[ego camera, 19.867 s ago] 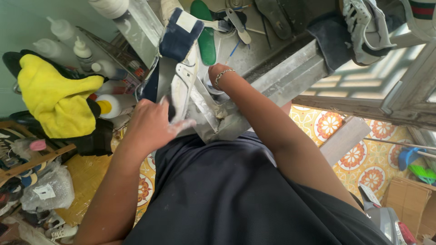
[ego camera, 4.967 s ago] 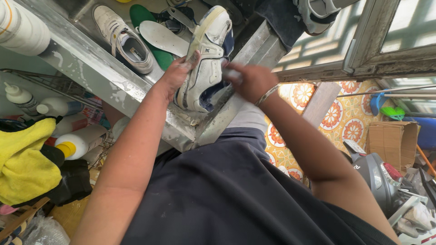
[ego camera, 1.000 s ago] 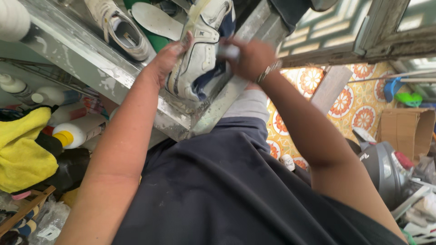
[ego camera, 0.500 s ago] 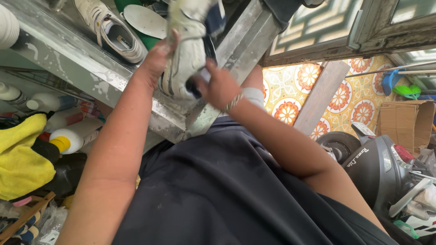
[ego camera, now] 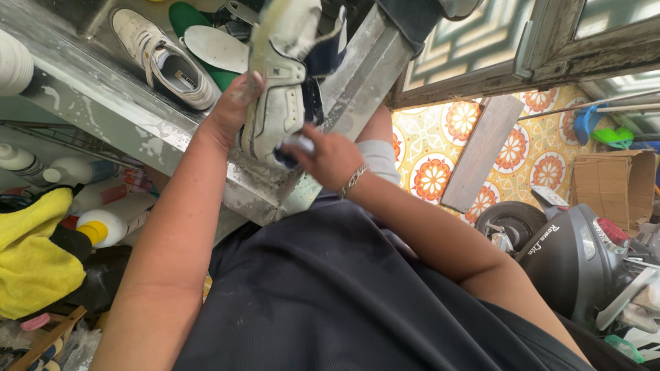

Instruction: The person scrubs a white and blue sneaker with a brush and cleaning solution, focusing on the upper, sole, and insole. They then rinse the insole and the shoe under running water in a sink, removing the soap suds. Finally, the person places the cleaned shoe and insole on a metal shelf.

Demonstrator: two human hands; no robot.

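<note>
White sneaker [ego camera: 278, 103] in left hand [ego camera: 227, 113], right hand [ego camera: 328, 154] w/ half-hidden brush [ego camera: 297, 142]

Left hand [ego camera: 230, 113] grips white sneaker [ego camera: 278, 103]; right hand [ego camera: 330, 154] at heel.

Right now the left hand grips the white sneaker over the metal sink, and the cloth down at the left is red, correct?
Not quite: the cloth is yellow, not red, as the head view shows. The rest holds: the left hand grips the white sneaker over the metal sink.
</note>
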